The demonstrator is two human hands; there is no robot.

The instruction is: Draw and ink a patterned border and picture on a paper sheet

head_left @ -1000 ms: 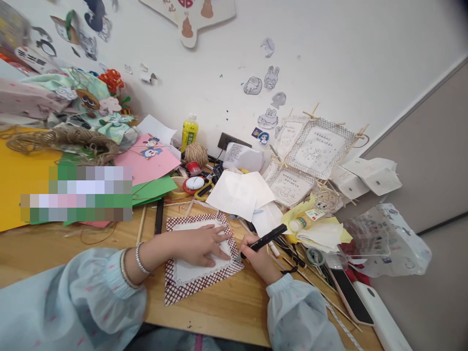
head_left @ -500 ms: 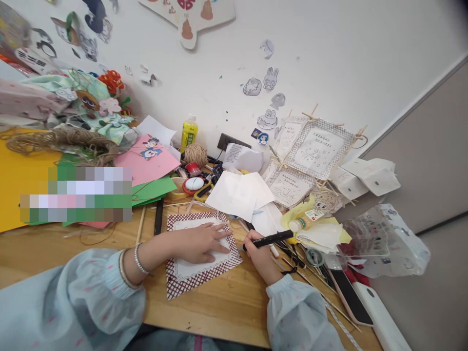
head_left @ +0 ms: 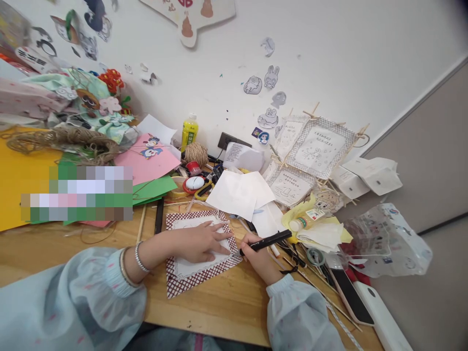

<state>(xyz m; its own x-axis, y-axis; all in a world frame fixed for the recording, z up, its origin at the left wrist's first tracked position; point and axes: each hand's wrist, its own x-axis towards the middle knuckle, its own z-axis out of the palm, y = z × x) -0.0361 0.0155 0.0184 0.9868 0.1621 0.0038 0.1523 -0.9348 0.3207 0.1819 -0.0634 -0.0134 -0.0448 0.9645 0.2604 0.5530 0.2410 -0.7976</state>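
A square paper card (head_left: 183, 277) with a dark red lattice border and white centre lies on the wooden table (head_left: 226, 307) in front of me. My left hand (head_left: 199, 242) rests flat on its white middle, fingers spread, pressing it down. My right hand (head_left: 258, 258) is closed round a black marker pen (head_left: 266, 241), whose tip touches the card's right edge. Both wrists wear pale blue sleeves, and bracelets circle the left wrist.
Loose white paper sheets (head_left: 239, 192), a yellow bottle (head_left: 189, 130), a ball of twine (head_left: 195, 154), scissors, tape and sticks crowd the table behind the card. Finished bordered cards (head_left: 316, 148) lean at the wall. A plastic bag (head_left: 383, 239) and a phone (head_left: 351, 295) lie right. Coloured paper (head_left: 22, 180) lies left.
The marker's rear end has dipped and risen slightly while its tip stays at the card's right edge. My left hand has stayed flat on the card.
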